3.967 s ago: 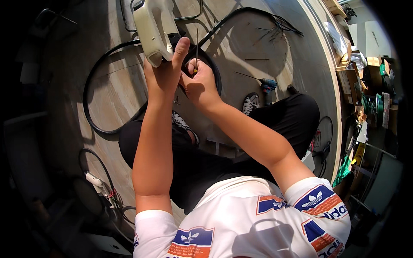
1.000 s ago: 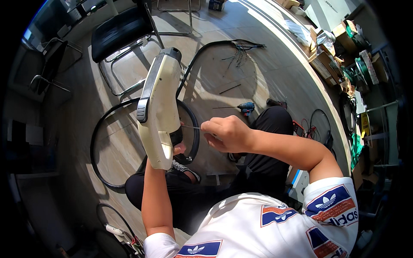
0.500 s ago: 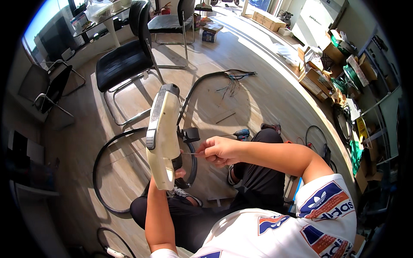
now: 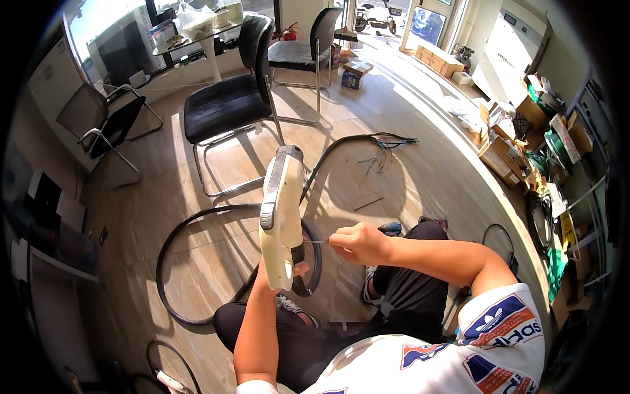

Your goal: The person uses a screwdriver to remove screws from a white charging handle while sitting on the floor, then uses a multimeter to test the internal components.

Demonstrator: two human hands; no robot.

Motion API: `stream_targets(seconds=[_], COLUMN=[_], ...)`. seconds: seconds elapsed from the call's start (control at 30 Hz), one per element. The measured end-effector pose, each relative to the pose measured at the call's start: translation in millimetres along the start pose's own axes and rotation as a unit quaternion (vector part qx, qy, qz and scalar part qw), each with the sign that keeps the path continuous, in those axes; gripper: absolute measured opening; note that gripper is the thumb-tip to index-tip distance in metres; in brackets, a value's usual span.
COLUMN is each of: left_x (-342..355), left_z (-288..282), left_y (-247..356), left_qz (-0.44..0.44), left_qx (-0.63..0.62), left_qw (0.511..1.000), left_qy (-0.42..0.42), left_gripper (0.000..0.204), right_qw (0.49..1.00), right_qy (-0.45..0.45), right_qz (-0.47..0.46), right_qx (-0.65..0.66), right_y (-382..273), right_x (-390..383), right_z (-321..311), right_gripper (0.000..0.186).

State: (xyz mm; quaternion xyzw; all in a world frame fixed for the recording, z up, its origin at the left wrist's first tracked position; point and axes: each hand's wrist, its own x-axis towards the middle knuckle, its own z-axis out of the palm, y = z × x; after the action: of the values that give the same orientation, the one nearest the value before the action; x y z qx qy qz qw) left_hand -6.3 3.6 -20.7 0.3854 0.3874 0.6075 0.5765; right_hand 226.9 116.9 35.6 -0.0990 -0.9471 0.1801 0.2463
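My left hand [image 4: 300, 268] is wrapped round the lower part of a cream and black charging gun [image 4: 281, 203], held upright in front of me; most of its fingers are hidden behind the casing. My right hand [image 4: 361, 243] pinches a thin metal rod [image 4: 316, 242], whose tip points at the gun's right side near the black part. Whether the tip touches is too small to tell. A thick black cable [image 4: 161, 266] loops on the floor around and behind the gun. Its far end fans out into several thin coloured wires [image 4: 382, 148].
A blue power tool [image 4: 390, 228] lies partly hidden beyond my right knee. A thin rod [image 4: 368, 203] rests on the tiles. Black chairs [image 4: 226, 108] stand ahead, left of centre. Boxes and cable reels [image 4: 558, 141] crowd the right side. Another cable [image 4: 174, 381] lies at lower left.
The whole view has shifted, so the room sits further right and lower. A black piece beside the gun no longer shows. My right hand has turned, its back now more upward, the rod still in it.
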Motion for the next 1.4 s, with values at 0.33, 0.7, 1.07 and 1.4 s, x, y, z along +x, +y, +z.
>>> stream_targets(seconds=[0.33, 0.7, 1.07, 1.4], left_x=[-4, -10, -8, -7], left_z=[9, 3, 4, 12], left_y=[20, 29, 30, 21], left_qz=[0.034, 0.013, 0.019, 0.005], left_qx=[0.002, -0.008, 0.02, -0.009], left_qw=[0.999, 1.0, 1.0, 0.999], left_qy=[0.03, -0.023, -0.007, 0.031], left_gripper=[0.056, 0.067, 0.066, 0.058], right_qw=[0.841, 0.999, 0.995, 0.998], right_qy=[-0.047, -0.035, 0.016, -0.048], right_qz=[0.354, 0.011, 0.007, -0.028], right_qx=[0.406, 0.024, 0.096, -0.009], right_y=[4, -13, 9, 7], right_x=[13, 25, 28, 28], right_z=[0, -3, 9, -5], right_gripper=[0.009, 0.012, 0.01, 0.01])
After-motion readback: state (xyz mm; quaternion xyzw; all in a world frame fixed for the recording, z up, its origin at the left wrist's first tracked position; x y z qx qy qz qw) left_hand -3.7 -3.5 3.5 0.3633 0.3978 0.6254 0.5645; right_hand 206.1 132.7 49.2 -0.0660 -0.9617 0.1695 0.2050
